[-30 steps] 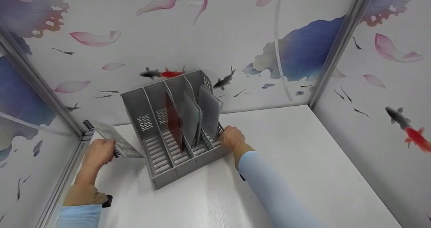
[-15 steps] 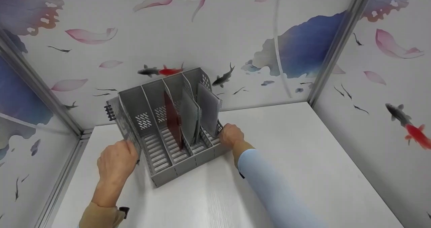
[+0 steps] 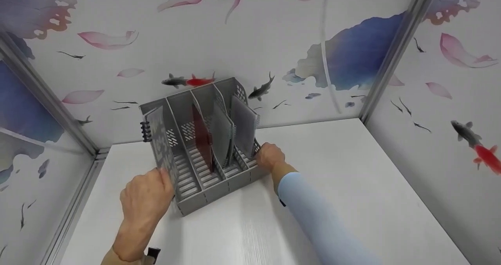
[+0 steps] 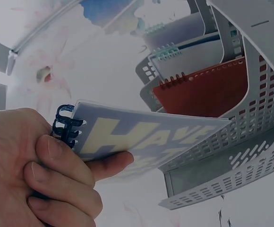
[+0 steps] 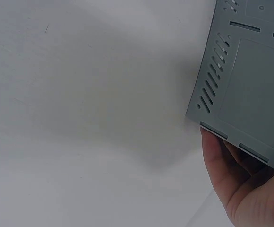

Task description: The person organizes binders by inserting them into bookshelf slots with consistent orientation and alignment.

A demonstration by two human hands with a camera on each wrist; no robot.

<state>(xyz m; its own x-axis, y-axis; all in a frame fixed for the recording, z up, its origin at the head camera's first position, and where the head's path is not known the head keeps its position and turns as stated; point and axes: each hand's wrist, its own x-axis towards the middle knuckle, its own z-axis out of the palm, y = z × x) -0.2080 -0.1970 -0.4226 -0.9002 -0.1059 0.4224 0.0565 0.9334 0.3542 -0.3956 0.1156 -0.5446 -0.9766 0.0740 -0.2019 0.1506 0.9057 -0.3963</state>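
My left hand [image 3: 146, 196] grips a spiral notebook [image 4: 141, 139] by its ringed edge; its cover shows large pale letters on grey-blue. The notebook stands upright at the leftmost compartment of a grey file organizer [image 3: 215, 192], overlapping that compartment's opening in the head view. At the organizer's right front corner, my right hand [image 3: 270, 158] holds the side, fingers curled round its lower edge in the right wrist view. Inside the organizer stand a red notebook [image 4: 203, 87], a pale notebook with green rings [image 4: 189, 59] and a greyish-purple one [image 3: 243, 126] at the right.
The organizer sits at an angle on a white table [image 3: 332, 179], close to the back wall [image 3: 250, 42]. Printed panels with petals and fish enclose the table, joined by metal posts [image 3: 391, 57] at the corners.
My left hand has brought the notebook rightward from beside the organizer to its leftmost compartment. The right hand keeps its hold at the right corner, and the organizer stays put.
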